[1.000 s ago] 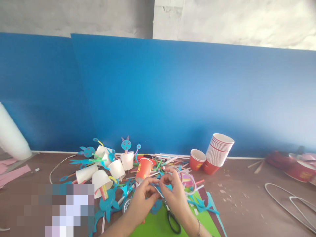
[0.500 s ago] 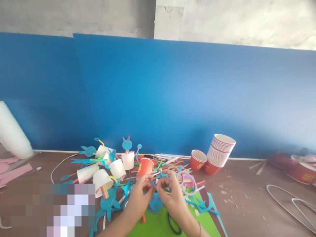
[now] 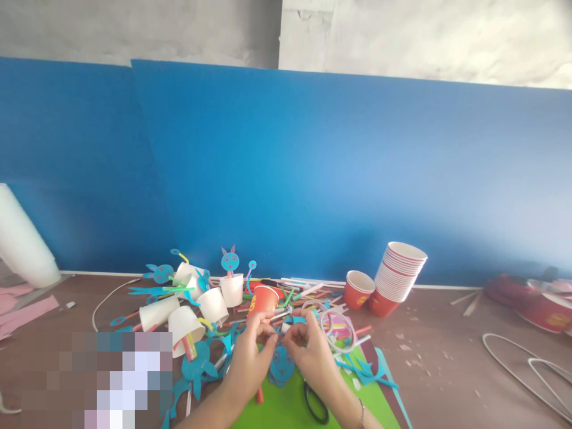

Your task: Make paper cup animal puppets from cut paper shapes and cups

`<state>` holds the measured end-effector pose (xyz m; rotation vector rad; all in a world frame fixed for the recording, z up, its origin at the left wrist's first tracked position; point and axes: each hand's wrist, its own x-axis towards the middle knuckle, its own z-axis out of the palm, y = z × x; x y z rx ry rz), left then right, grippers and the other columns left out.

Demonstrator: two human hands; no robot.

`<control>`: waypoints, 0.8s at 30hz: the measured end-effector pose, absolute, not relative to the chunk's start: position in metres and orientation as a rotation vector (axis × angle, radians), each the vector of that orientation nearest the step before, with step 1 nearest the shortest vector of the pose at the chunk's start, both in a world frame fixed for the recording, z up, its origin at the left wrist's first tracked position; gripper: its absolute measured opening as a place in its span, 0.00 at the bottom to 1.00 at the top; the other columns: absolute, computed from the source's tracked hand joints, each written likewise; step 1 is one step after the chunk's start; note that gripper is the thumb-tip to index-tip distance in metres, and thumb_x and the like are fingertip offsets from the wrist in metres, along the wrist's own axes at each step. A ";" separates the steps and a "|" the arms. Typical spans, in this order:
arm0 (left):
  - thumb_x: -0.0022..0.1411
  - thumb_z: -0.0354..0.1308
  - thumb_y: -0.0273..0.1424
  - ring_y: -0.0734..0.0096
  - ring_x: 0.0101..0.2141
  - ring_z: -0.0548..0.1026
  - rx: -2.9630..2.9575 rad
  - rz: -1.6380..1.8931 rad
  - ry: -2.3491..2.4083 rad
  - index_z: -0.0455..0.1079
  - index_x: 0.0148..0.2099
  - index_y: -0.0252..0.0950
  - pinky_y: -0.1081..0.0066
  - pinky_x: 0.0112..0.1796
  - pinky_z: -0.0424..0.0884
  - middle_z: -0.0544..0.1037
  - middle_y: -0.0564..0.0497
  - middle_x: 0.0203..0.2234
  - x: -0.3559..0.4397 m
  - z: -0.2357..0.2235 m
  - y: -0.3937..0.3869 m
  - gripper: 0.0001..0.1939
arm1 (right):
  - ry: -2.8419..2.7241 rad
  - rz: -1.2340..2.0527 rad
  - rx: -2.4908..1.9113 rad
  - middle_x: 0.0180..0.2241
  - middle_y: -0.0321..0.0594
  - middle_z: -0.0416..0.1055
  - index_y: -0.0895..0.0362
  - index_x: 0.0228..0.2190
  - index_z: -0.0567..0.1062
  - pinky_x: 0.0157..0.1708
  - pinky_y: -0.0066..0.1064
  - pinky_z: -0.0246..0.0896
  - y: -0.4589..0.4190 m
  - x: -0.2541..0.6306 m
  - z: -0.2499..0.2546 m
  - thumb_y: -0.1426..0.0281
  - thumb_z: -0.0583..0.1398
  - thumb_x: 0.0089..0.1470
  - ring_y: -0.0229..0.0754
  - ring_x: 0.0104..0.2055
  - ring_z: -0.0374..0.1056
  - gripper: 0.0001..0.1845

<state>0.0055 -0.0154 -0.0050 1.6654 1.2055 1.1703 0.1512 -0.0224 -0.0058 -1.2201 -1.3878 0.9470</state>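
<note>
Thumb and fingers of the left hand [image 3: 251,356] curl toward a pinch low in the centre of the frame, with the right hand [image 3: 311,353] bent the same way just beside it. Their fingertips lie close together, but I cannot tell whether either hand is grasping something small there. Just below the fingertips, in the lower centre, a blue paper face [image 3: 281,366] with drawn features shows between the hands, over a green sheet [image 3: 273,412]; whether it touches the fingers is unclear. Scissors [image 3: 316,406] show a black handle loop at the right wrist, the rest hidden, and a short red straw [image 3: 260,395] lies near the left wrist. Beyond the hands, an orange-red cup [image 3: 264,298] leans among scattered straws. White cups lie tipped to the left of centre, and an upright white cup [image 3: 232,292] carries a blue cat head [image 3: 230,261]. Right of centre, a red cup [image 3: 358,292] stands just beside a tall, leaning stack of cups [image 3: 399,279] on the brown bench [image 3: 440,381]. Pink paper strips [image 3: 30,314] lie at the left edge below a white roll [image 3: 27,238].
</note>
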 end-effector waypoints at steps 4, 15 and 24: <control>0.57 0.52 0.31 0.62 0.35 0.77 1.654 1.162 1.215 0.64 0.46 0.38 0.66 0.39 0.71 0.79 0.50 0.29 0.007 -0.005 -0.017 0.14 | -1.416 0.883 -1.237 0.22 0.29 0.69 0.55 0.42 0.62 0.28 0.30 0.61 -0.024 0.151 -0.008 0.75 0.58 0.46 0.39 0.25 0.66 0.20; 0.56 0.56 0.35 0.63 0.33 0.76 1.491 1.181 1.107 0.64 0.46 0.37 0.67 0.37 0.69 0.78 0.52 0.27 0.004 -0.012 -0.009 0.15 | -1.351 0.950 -1.280 0.23 0.31 0.71 0.54 0.41 0.63 0.24 0.29 0.59 -0.019 0.155 -0.010 0.72 0.62 0.43 0.40 0.24 0.67 0.22; 0.55 0.53 0.30 0.62 0.35 0.75 1.638 1.108 1.162 0.66 0.44 0.38 0.66 0.40 0.68 0.77 0.51 0.28 0.004 -0.002 -0.014 0.13 | -1.382 1.103 -1.218 0.22 0.28 0.69 0.55 0.41 0.64 0.25 0.28 0.56 -0.019 0.156 -0.008 0.75 0.61 0.43 0.37 0.24 0.65 0.21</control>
